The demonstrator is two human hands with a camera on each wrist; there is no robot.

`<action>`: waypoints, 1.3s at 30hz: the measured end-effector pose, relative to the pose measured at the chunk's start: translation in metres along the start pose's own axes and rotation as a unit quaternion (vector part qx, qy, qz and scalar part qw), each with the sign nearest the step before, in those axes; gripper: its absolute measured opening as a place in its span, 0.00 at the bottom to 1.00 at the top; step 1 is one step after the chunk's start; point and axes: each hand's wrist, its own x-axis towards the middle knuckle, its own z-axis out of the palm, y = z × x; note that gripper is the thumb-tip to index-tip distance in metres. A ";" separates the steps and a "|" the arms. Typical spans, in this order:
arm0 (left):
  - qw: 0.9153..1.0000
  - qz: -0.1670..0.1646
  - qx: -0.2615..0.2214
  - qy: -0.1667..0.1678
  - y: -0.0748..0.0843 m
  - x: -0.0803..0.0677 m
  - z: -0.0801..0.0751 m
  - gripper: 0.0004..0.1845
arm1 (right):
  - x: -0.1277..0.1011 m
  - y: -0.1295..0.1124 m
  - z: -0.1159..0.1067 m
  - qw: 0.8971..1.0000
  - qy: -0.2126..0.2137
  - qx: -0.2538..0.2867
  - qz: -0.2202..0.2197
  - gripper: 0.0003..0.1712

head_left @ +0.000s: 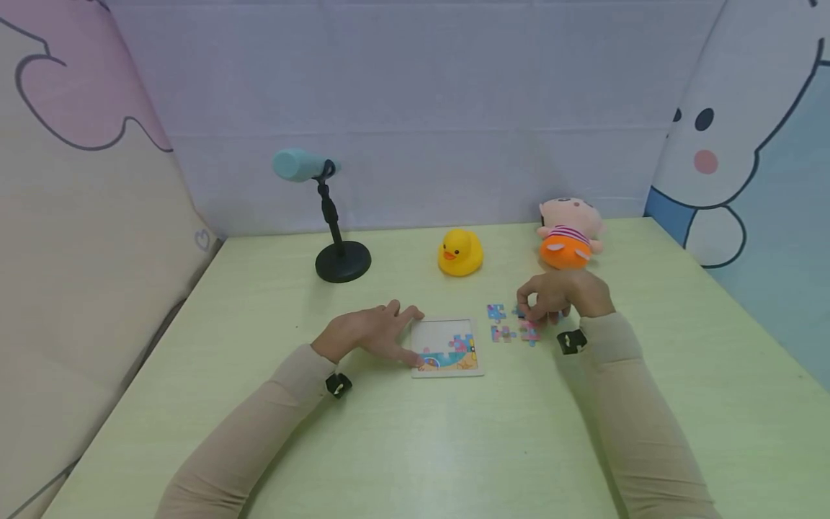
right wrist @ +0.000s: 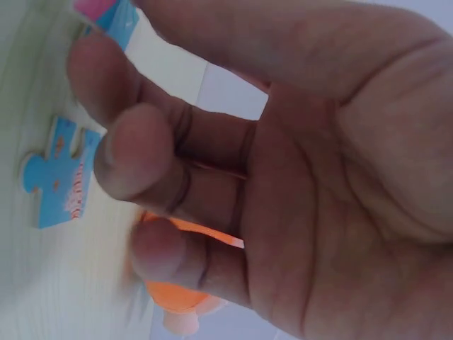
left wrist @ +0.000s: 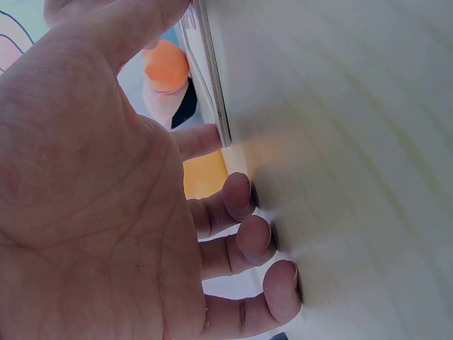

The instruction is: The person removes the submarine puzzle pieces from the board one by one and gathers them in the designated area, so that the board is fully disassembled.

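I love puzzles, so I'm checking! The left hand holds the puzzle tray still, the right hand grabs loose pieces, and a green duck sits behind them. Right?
Almost. The duck is yellow, as the head view shows. The left hand does rest at the puzzle tray, and the right hand is over the loose pieces.

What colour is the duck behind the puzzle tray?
Yellow with an orange beak; the duck shows best in the head view.
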 end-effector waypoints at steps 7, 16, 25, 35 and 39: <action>1.000 0.003 0.003 0.002 -0.001 0.001 0.001 0.47 | 0.005 0.003 -0.001 1.000 0.014 -0.019 0.012 0.04; 1.000 0.004 0.002 0.006 -0.001 0.000 0.000 0.47 | 0.009 0.004 0.000 1.000 0.010 -0.022 0.004 0.03; 1.000 0.004 0.004 0.004 -0.001 0.000 0.001 0.46 | 0.009 0.002 0.000 1.000 0.008 -0.017 0.009 0.04; 1.000 0.004 0.005 0.005 -0.001 0.000 0.001 0.46 | 0.008 0.002 -0.001 1.000 0.005 -0.014 0.009 0.03; 1.000 0.005 0.008 0.005 -0.001 0.000 0.001 0.46 | 0.008 0.002 -0.001 1.000 0.006 -0.018 0.008 0.03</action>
